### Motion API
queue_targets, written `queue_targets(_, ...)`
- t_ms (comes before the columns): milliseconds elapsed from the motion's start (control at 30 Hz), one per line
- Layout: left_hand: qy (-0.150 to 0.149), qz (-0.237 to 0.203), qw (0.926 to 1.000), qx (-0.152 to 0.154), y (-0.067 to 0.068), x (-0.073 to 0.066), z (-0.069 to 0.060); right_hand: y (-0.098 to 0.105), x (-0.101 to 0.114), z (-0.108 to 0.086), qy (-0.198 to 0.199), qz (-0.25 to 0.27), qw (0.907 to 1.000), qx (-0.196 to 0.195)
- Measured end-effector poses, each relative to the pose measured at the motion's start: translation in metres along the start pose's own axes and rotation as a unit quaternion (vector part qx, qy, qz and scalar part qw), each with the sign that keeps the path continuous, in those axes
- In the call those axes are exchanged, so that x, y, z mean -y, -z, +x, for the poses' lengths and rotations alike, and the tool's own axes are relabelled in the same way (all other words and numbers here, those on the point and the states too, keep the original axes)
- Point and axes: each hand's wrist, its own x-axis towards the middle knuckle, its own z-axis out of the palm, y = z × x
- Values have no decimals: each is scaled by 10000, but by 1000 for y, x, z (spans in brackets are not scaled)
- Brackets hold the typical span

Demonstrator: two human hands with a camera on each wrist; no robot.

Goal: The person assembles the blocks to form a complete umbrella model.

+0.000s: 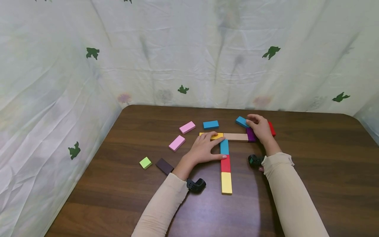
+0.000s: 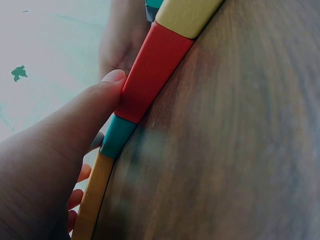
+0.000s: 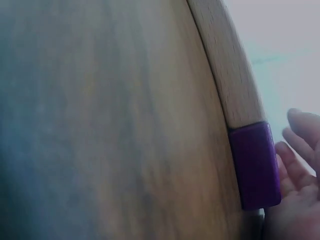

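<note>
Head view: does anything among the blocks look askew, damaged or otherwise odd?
Nothing shows damage. The lime-green block and dark block lie slanted, left of the straight yellow, red and blue column; as loose pieces apart from it, they hardly seem odd.

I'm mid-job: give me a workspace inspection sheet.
Surface: brown wood-grain table.
Blocks: flat rectangular yellow block, tan wooden block and purple block in a row; blue block, red block and pale-yellow block in a column.
Clutter: two pink rectangular blocks, lime-green square block, dark rectangular block, two more blue blocks, another red block.
Hands: left hand, thumb touching red block; right hand by purple block, grip unclear.
Cables: nothing seen.
Surroundings: pale patterned fabric.
</note>
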Motion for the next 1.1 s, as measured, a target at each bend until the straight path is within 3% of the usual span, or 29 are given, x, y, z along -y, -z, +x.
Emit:
queue_targets(333,-2,3,10000,-3,-1,1,-1,1,10,-5,70,299,9993,-195)
queue_targets(533,-7,-16,10000,-30,-1,1,-1,4,15,-9,315,362,9985,-280)
queue_targets(833,-8,26,10000,-45,-1,1,-1,11,13,-19,558,21,9969,-557)
queue_targets(1100,14,6,10000,-5,0,1,-1,21,9,-31,546,-272,9956,-715)
